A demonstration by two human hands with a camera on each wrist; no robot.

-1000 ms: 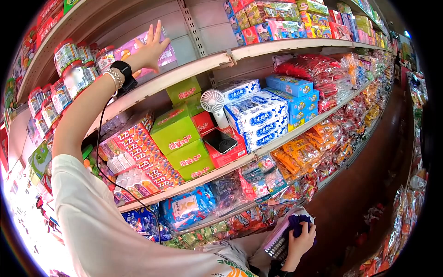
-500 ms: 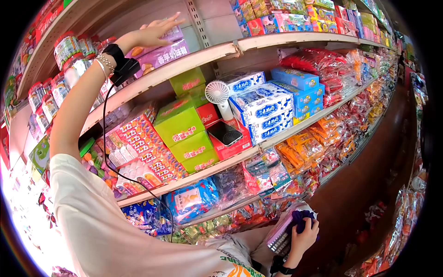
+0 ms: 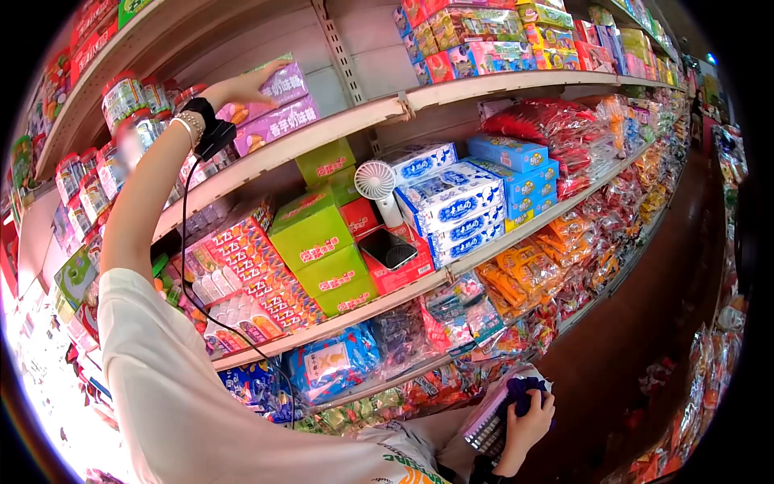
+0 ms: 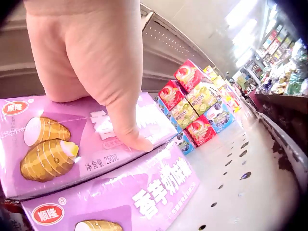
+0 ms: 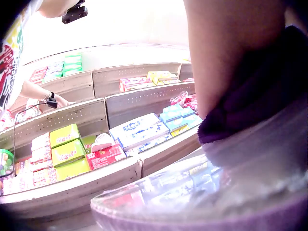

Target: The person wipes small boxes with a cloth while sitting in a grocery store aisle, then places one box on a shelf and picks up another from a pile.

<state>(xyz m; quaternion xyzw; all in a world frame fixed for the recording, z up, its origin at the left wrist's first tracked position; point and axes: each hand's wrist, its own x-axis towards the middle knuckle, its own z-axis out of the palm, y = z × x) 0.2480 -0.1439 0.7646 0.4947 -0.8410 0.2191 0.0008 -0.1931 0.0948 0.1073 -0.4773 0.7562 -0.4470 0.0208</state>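
Note:
In the head view, my left hand (image 3: 246, 87) reaches over the upper purple box (image 3: 287, 83) of a stack of two; the lower purple box (image 3: 282, 121) lies beneath it. The left wrist view shows the left hand (image 4: 96, 57) gripping the upper box (image 4: 91, 161), thumb on its front face, other fingers hidden behind. Down by my lap, the right hand (image 3: 530, 419) has its fingers curled round dark purple cloth (image 3: 516, 390) on a see-through, purple-edged package (image 3: 486, 426). Close up in the right wrist view are the cloth (image 5: 255, 91) and package rim (image 5: 192, 222).
Jars (image 3: 122, 95) stand left of the purple boxes. On the shelf below are green boxes (image 3: 310, 234), a small white fan (image 3: 375, 180), a phone (image 3: 389, 248) and blue-white boxes (image 3: 451, 202). A black cable (image 3: 184, 234) hangs from my left wrist. Bagged goods (image 3: 524, 266) fill lower shelves.
My left hand, spread in the air a second ago, has come down onto the upper purple box and grips it. The right hand keeps its hold and has barely moved.

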